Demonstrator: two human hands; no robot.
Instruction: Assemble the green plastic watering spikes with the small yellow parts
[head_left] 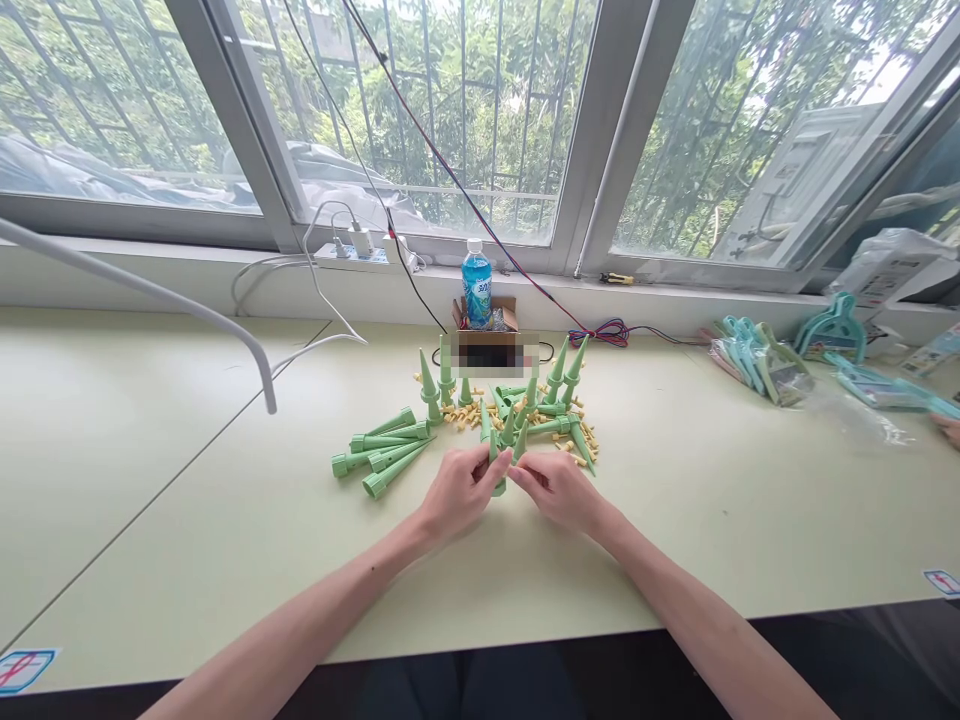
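A green plastic watering spike [493,447], pointed end up, is gripped by the closed fingers of my left hand [459,490]. Right beside it, my right hand [559,488] is pinched at the spike's side; whatever lies between its fingertips is too small to make out. Just beyond both hands, several green spikes stand upright or lie in a heap, among them a standing spike [427,380]. Small yellow plastic pieces [589,440] are scattered around them. To the left, several more spikes lie in a loose pile [394,470].
A bottle of blue liquid [476,285] stands in an open cardboard box [506,312] by the window. Coiled wires [604,332] and a power strip [360,255] are at the back. Packaged teal items [750,350] lie at right, near another person's hand [950,428]. A white curved tube [187,285] overhangs the left.
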